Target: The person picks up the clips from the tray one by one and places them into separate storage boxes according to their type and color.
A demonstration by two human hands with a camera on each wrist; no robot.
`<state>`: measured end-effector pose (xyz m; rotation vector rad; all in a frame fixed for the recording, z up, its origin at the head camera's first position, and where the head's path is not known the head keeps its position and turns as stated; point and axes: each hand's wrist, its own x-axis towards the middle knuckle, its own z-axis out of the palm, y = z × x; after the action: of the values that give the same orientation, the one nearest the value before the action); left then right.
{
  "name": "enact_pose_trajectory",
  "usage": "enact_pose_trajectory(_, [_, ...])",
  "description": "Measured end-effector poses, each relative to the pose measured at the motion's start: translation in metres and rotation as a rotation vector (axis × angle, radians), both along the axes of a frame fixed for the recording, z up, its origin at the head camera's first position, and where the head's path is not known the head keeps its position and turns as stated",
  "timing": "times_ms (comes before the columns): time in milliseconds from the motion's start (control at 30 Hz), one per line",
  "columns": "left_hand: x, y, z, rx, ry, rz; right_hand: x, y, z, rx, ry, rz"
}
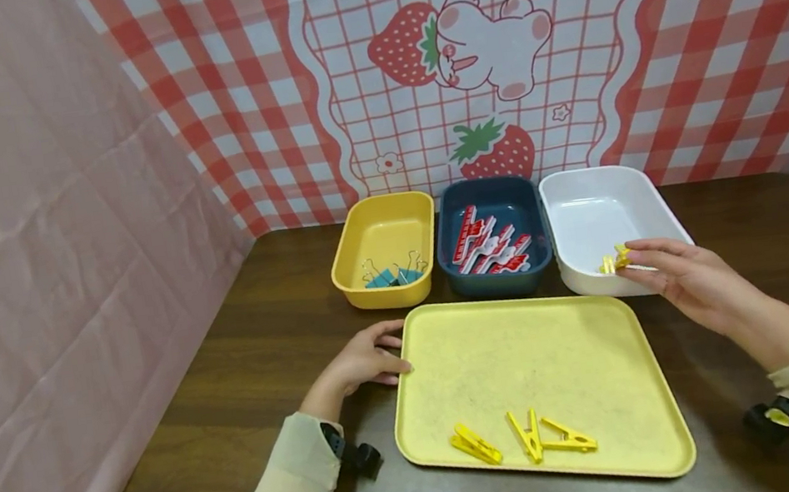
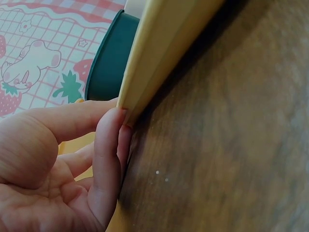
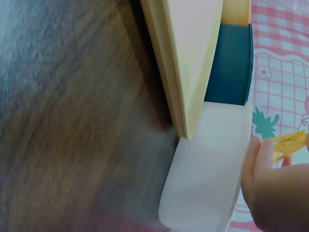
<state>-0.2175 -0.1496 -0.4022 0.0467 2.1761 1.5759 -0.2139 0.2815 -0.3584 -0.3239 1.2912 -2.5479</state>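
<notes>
My right hand (image 1: 695, 284) pinches a yellow plastic clothespin (image 3: 288, 143) over the near end of the white bin (image 1: 609, 207). Its fingertips are just inside the bin's rim in the head view. At the left edge of the yellow tray (image 1: 526, 370), my left hand (image 1: 365, 358) grips the rim, which the left wrist view shows between its thumb and fingers. Along the tray's near side lie three more yellow clothespins: one (image 1: 475, 445) on its own at the left, one standing open in a V (image 1: 529, 435), and one (image 1: 571, 436) against it.
Behind the tray, a yellow bin (image 1: 380, 227) holds teal binder clips (image 1: 395, 276). A dark blue bin (image 1: 500, 189) between the yellow and white ones holds several red and white clips (image 1: 488, 241). Checked strawberry cloth (image 1: 255, 114) hangs close behind the bins, above the wooden table (image 1: 235, 403).
</notes>
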Motion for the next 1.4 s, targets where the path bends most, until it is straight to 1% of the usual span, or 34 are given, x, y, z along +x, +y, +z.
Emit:
enact_pose_trajectory(67, [0.000, 0.000, 0.000, 0.000, -0.001, 0.000, 0.001, 0.001, 0.001, 0.043, -0.011, -0.059])
enact_pose_trajectory(200, [0.000, 0.000, 0.000, 0.001, -0.006, 0.006, 0.002, 0.004, 0.006, 0.136, -0.071, -0.182])
enact_pose_trajectory(300, [0.000, 0.000, 0.000, 0.003, -0.002, 0.005, -0.001, 0.006, 0.010, 0.238, -0.115, -0.277])
enact_pose_trajectory(367, [0.000, 0.000, 0.000, 0.004, 0.000, 0.004, -0.003, 0.006, 0.012, 0.362, -0.120, -0.341])
enact_pose_trajectory(433, [0.001, 0.000, 0.001, 0.003, 0.003, 0.003, -0.006, 0.006, 0.012, 0.537, -0.105, -0.400])
enact_pose_trajectory(533, [0.001, 0.000, 0.001, 0.002, 0.003, 0.004, -0.011, 0.007, 0.012, 0.777, -0.075, -0.458])
enact_pose_trajectory(600, [0.001, 0.000, 0.001, 0.002, 0.003, 0.004, -0.014, 0.007, 0.011, 0.869, -0.063, -0.475])
enact_pose_trajectory(700, [0.002, 0.000, 0.002, 0.003, 0.002, 0.005, -0.016, 0.007, 0.010, 0.919, -0.075, -0.479])
enact_pose_trajectory(767, [0.002, 0.001, 0.002, 0.003, 0.001, 0.006, -0.017, 0.007, 0.010, 0.933, -0.085, -0.474])
enact_pose_trajectory(833, [0.002, 0.001, 0.002, 0.004, 0.000, 0.007, -0.017, 0.007, 0.010, 0.922, -0.088, -0.470])
enact_pose_trajectory(900, [0.002, 0.001, 0.002, 0.003, 0.000, 0.006, -0.016, 0.007, 0.010, 0.837, -0.090, -0.474])
enact_pose_trajectory(1000, [0.002, 0.001, 0.002, 0.003, -0.001, 0.006, -0.013, 0.007, 0.010, 0.657, -0.082, -0.485])
enact_pose_trajectory(1067, [0.001, 0.001, 0.001, 0.000, 0.001, 0.005, -0.012, 0.007, 0.010, 0.555, -0.077, -0.485])
enact_pose_trajectory(1133, [0.001, 0.001, 0.000, 0.001, 0.001, 0.005, -0.011, 0.006, 0.010, 0.533, -0.062, -0.479])
enact_pose_trajectory(1400, [0.001, 0.000, 0.000, 0.004, 0.001, 0.002, -0.005, 0.002, 0.009, 0.570, -0.021, -0.451])
